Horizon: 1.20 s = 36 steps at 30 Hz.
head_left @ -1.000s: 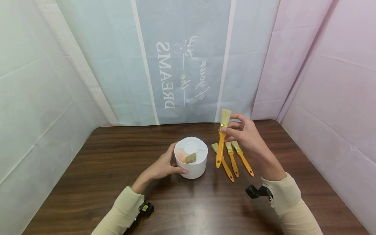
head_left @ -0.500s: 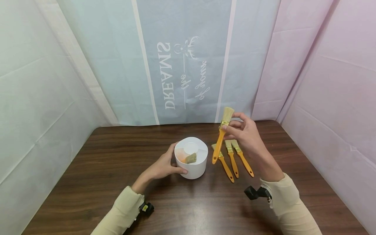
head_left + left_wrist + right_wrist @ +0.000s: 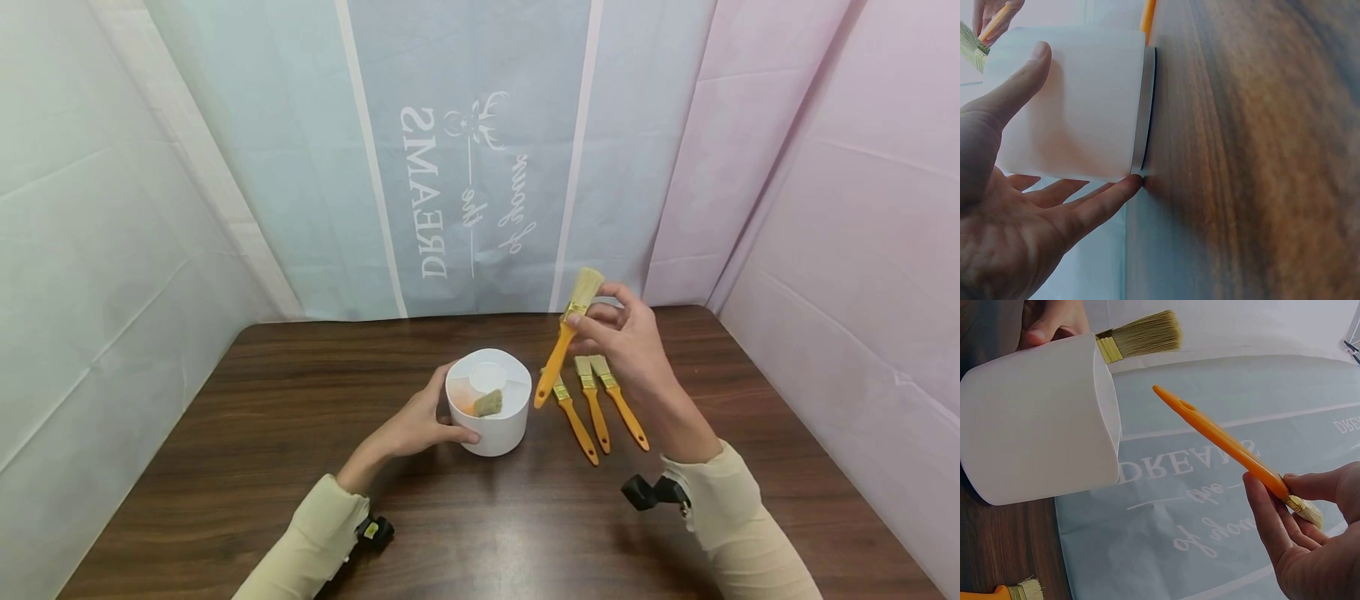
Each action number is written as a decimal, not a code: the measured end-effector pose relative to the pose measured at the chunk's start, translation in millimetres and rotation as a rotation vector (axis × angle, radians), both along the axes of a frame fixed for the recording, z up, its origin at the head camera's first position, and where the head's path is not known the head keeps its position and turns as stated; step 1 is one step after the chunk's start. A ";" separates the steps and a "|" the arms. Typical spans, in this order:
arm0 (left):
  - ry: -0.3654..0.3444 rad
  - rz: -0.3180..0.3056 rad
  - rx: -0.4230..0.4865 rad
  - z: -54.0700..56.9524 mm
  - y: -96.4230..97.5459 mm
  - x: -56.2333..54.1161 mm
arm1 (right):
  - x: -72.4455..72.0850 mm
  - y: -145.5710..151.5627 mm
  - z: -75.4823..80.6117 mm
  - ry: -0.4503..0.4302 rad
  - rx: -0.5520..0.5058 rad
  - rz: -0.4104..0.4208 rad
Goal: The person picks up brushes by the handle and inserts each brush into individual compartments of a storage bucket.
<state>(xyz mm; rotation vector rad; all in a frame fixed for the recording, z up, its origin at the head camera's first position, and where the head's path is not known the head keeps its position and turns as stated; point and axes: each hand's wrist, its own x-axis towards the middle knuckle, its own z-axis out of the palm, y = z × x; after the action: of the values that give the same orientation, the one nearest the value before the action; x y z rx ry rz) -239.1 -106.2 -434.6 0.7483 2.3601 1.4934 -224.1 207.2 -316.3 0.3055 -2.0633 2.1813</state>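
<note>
White cup [image 3: 495, 437]: held in left grip [image 3: 416, 423], brush [image 3: 489, 405] inside
Orange-handled paintbrush [image 3: 560, 348]: pinched in right grip [image 3: 628, 343], bristles up
Three more paintbrushes [image 3: 596, 415]: just lying on counter [image 3: 487, 525]

Table [image 3: 262, 467]: before you; backdrop [image 3: 465, 50] behind it, left sheet [image 3: 112, 250] and right sheet [image 3: 840, 217] along its sides.
Container [image 3: 506, 437]: on the table near the middle, your left hand [image 3: 414, 423] at its left side.
Brush inside [image 3: 489, 404]: in the container, bristle end above the rim.
Held brush [image 3: 557, 358]: in your right hand [image 3: 628, 342], above the table, apart from the container, handle end down toward the container's right side.
Loose brushes [image 3: 593, 408]: three, on the table to the right of the container, bristle ends away from you, the leftmost partly behind the held brush in the head view.
</note>
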 end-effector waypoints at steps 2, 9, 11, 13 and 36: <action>0.002 0.000 0.000 0.1 0.1 -0.2 | -0.5 -0.6 -0.7 0.006 0.000 -0.008; 0.001 0.001 -0.006 -0.1 0.2 -0.5 | -1.6 -3.5 -3.9 0.059 -0.002 -0.032; 0.002 0.002 -0.008 -0.2 0.0 -0.5 | -1.8 -5.2 -4.9 0.080 -0.011 -0.039; 0.002 0.003 -0.010 -0.2 -0.1 -0.3 | -2.0 -6.5 -6.0 0.098 -0.018 -0.046; 0.011 0.005 -0.015 0.8 -0.4 0.1 | -3.0 -19.8 -16.7 0.247 0.162 -0.169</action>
<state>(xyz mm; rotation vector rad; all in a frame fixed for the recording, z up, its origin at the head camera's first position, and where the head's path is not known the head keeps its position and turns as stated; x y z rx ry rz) -238.9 -106.7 -433.8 0.7495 2.3795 1.4760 -227.1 187.4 -333.0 0.3806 -2.0482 1.7863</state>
